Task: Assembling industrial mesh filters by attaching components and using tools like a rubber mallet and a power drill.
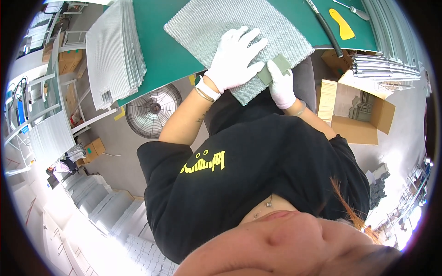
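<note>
A grey metal mesh sheet (pixel 216 23) lies at an angle on the green work mat (pixel 161 55), its near corner hanging over the table edge. My left hand (pixel 237 57), in a white glove, lies flat on the mesh with its fingers spread. My right hand (pixel 281 85), also gloved, grips a small flat grey-green block (pixel 276 66) and holds it against the near right edge of the mesh.
A tall stack of mesh sheets (pixel 115 50) stands on the table's left. A yellow scraper (pixel 341 24) and a black rod-like tool (pixel 328 30) lie at the back right. Below are a floor fan (pixel 152 110), an open cardboard box (pixel 363 119) and stacked metal frames (pixel 382 66).
</note>
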